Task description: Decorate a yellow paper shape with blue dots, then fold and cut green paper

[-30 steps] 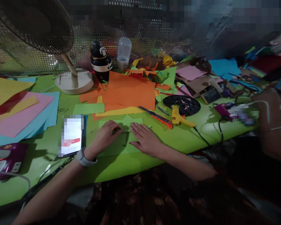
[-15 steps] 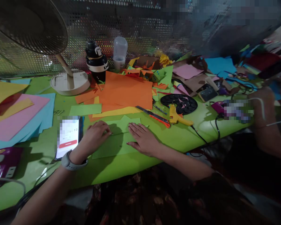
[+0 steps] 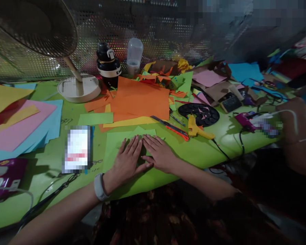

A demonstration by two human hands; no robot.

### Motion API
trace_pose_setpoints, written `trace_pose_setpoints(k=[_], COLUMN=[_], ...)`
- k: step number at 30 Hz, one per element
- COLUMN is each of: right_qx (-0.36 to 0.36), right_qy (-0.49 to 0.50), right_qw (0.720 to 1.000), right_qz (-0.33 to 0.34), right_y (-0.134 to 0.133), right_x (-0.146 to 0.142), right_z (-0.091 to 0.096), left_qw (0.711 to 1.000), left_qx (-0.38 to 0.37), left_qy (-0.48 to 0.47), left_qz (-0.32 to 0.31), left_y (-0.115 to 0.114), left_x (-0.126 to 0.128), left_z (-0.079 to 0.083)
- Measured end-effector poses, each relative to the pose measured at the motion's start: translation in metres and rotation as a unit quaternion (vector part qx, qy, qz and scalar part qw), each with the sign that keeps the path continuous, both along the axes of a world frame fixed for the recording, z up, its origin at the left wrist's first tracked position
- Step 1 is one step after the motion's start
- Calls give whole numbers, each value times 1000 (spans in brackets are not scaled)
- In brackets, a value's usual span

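A sheet of light green paper (image 3: 112, 144) lies flat on the green table (image 3: 193, 153) in front of me. My left hand (image 3: 127, 161) rests on it palm down with fingers stretched out. My right hand (image 3: 159, 153) lies flat beside it, fingers spread, the two hands touching at the thumbs. Neither hand holds anything. A grey watch band (image 3: 99, 186) circles my left wrist.
A phone (image 3: 77, 149) lies left of the paper. Orange sheets (image 3: 141, 100), a red cutter (image 3: 174, 128), a yellow glue gun (image 3: 197, 128) and a black disc (image 3: 199, 114) sit beyond. A fan base (image 3: 79, 89), a black bottle (image 3: 108, 68) and pastel sheets (image 3: 20, 126) stand left. Another person's arm (image 3: 293, 136) is at right.
My left hand has slid right across the green paper and opened flat, now meeting my right hand. The right hand has stayed in place.
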State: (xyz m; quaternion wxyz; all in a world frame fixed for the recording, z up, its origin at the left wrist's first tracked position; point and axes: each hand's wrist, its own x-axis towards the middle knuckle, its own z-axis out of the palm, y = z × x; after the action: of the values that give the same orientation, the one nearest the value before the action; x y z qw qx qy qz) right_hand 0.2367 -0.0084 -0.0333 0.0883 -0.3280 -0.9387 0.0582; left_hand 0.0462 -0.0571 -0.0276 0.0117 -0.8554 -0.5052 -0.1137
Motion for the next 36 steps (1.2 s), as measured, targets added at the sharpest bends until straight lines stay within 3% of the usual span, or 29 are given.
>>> trace_pose_setpoints(k=[3,16,36], right_qx=[0,2,26], right_qy=[2,-8,-34], right_qw=[1000,1000,999], right_qz=[-2,1,16], right_y=[0,0,4], right_x=[0,0,-8], right_z=[0,0,11], left_qw=[1000,999,999], left_qx=[-7,-22,31], left_qy=[8,15,12], left_qz=[17,30,10], left_y=[-2,-3,2], left_x=[1,1,-3], left_z=[-6,-3,-7])
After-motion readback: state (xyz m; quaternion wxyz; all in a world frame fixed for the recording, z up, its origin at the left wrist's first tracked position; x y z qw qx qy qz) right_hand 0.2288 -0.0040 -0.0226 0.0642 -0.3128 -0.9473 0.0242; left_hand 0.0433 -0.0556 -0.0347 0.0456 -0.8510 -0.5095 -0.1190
